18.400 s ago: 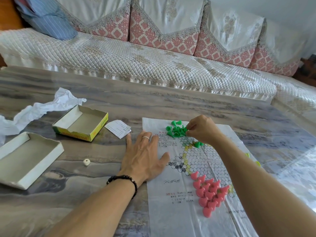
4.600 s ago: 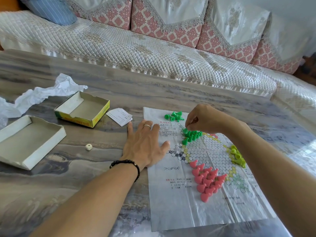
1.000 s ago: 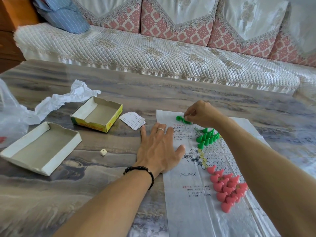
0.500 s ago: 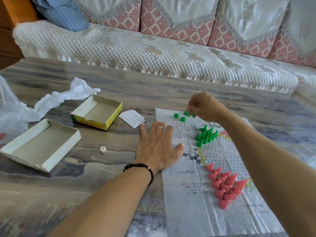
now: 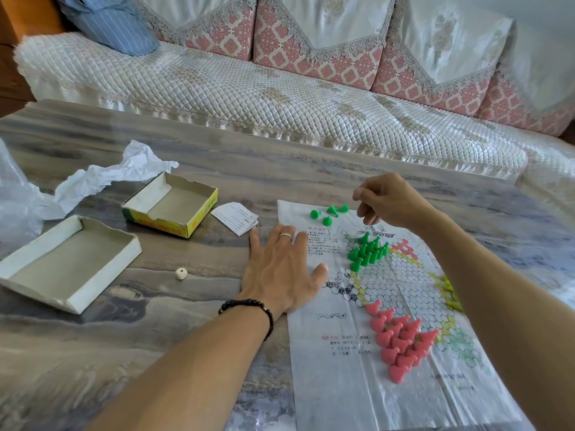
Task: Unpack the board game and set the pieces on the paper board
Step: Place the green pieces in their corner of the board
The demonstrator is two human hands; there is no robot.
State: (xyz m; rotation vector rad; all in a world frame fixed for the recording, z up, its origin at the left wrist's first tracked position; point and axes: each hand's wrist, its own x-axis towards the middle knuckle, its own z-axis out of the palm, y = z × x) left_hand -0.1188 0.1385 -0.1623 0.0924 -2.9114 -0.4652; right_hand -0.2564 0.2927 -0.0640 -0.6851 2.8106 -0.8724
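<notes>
Bearing red print—unreadable—paper board [image 5: 342, 384], box [image 5: 174, 227].

A creased white paper board [image 5: 357, 384] printed with a hexagon grid lies flat on the bench. Green plastic cone pieces [image 5: 368, 251] stand clustered at its far point, four loose green pieces [image 5: 328, 212] lie beyond, and pink plastic cone pieces [image 5: 399, 340] fill the near point.

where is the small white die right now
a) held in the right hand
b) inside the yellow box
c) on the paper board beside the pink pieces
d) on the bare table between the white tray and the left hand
d: the die sits alone on the table, right of the white tray and left of the flat left hand.
</notes>
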